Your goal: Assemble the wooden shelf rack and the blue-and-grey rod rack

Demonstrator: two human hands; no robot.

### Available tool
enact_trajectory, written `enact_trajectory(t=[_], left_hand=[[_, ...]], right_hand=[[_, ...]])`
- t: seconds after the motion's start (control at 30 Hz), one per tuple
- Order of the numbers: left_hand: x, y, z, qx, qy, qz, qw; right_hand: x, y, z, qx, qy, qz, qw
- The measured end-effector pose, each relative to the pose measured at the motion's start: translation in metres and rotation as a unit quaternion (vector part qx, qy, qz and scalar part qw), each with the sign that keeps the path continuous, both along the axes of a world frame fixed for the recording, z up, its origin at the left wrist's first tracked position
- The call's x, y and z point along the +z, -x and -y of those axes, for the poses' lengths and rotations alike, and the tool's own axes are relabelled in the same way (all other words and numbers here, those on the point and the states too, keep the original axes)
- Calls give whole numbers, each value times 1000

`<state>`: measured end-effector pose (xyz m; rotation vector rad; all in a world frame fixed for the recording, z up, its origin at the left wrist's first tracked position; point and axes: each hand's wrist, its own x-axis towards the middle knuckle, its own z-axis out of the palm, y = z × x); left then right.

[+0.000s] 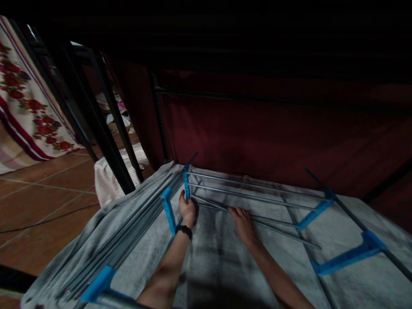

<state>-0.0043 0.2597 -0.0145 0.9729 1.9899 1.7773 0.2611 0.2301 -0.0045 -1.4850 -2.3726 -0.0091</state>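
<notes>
In the head view, the two hands are apart, both low over a grey cloth (215, 257). The left hand (187, 211), with a black band (183, 231) on its wrist, is clamped on the lower end of a blue bracket (186, 182), thumb on one side and fingers on the other. The bracket stands roughly upright toward the back of the cloth, with rods (254, 195) running from it to the right. The right hand (243, 223) is palm down, its fingers bent over a slanting rod (286, 234); its underside is hidden, so I cannot tell how firmly it grips. That rod starts near the left hand, crosses another rod at the right hand and ends at the right, below a second bracket (315, 214) and apart from it.

Nearer on the right lies a third bracket (347, 259), on a dark tube (395, 262). Just left of the left forearm is a fourth bracket (169, 210), and beyond it a bundle of rods (128, 240) lies lengthwise on the cloth. A blue piece (99, 283) sits at the lower left.

Behind hangs a dark red curtain (257, 137). At the left are black posts (93, 111), a tiled floor (48, 189) and a flowered cloth (41, 116).
</notes>
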Motion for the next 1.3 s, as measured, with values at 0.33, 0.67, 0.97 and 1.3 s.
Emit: enact_trajectory(t=[0.33,0.67,0.97,1.3], left_hand=[[6,14,-10,-35,-4,27,999],[5,15,-8,-46,9,14,999],[9,13,-3,-31,36,-43,998],[7,9,-3,23,97,-102,990]], right_hand=[[1,3,-10,12,-16,6,1000],[14,-2,-19,44,-22,16,999],[28,-1,-24,46,1,15,999],[35,4,-38,53,1,-22,998]])
